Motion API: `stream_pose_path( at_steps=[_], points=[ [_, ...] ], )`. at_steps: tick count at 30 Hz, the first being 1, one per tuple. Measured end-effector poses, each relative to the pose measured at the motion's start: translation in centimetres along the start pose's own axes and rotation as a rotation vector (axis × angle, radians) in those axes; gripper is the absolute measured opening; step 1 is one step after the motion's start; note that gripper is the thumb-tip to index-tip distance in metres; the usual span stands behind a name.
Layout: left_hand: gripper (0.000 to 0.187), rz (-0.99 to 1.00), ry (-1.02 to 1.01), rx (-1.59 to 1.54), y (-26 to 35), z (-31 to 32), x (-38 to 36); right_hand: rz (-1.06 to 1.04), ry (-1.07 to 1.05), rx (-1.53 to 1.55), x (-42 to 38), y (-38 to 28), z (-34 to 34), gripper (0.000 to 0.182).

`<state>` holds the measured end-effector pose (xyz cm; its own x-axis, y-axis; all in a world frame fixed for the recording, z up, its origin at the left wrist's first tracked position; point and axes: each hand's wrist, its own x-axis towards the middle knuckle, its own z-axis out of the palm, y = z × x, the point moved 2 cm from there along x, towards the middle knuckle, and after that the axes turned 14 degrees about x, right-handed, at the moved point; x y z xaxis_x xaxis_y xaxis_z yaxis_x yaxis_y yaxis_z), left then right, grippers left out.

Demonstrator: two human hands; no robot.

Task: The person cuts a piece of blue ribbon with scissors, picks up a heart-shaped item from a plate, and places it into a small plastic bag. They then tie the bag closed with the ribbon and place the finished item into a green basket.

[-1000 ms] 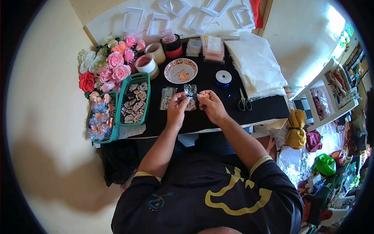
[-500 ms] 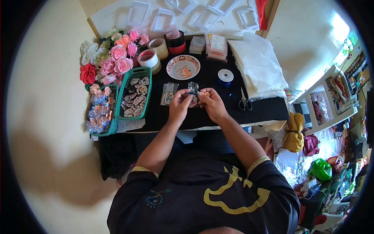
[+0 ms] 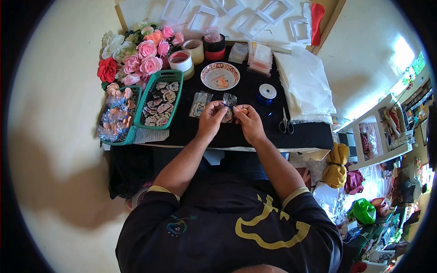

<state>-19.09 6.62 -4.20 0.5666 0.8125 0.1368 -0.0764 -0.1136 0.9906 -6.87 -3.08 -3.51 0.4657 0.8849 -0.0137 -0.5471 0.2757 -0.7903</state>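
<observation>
Both hands meet over the black-covered table, fingertips nearly together. My left hand [image 3: 212,119] is closed in a pinch on one side of a thin blue ribbon [image 3: 226,105]. On the other side, my right hand [image 3: 250,123] pinches the ribbon too, with a small orange piece [image 3: 244,110] at its fingers. A clear plastic packet [image 3: 230,98] shows just beyond the fingertips, partly hidden by them. Beside my left hand lies another clear packet [image 3: 200,103] with a printed cutout inside.
Left stand a green basket of cutouts [image 3: 177,98], a basket of wrapped pieces [image 3: 119,119] and artificial flowers [image 3: 148,49]. Tape rolls [image 3: 181,61] and a patterned bowl [image 3: 220,68] are behind. Right are a blue ribbon spool [image 3: 267,92], scissors [image 3: 285,123] and plastic sheets [image 3: 305,84].
The view has shifted slightly, so the table items sit a little differently in frame. My hands stay together at the ribbon, with only small finger movement.
</observation>
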Motion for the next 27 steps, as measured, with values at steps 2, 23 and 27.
stream_pose_path(
  at_steps=[2,23,27],
  points=[
    [0.019,0.002,-0.053,-0.1,-0.1,0.0,0.0,-0.011,0.019,-0.068,0.0,0.1,-0.1,0.018],
    [0.015,-0.164,-0.234,-0.131,2.0,-0.6,-0.5,0.007,-0.003,0.034,-0.2,-0.4,0.3,0.019],
    [0.017,-0.12,-0.256,-0.172,1.6,-0.6,-0.4,0.002,-0.032,0.014,-0.2,-0.4,0.3,0.017]
  ],
)
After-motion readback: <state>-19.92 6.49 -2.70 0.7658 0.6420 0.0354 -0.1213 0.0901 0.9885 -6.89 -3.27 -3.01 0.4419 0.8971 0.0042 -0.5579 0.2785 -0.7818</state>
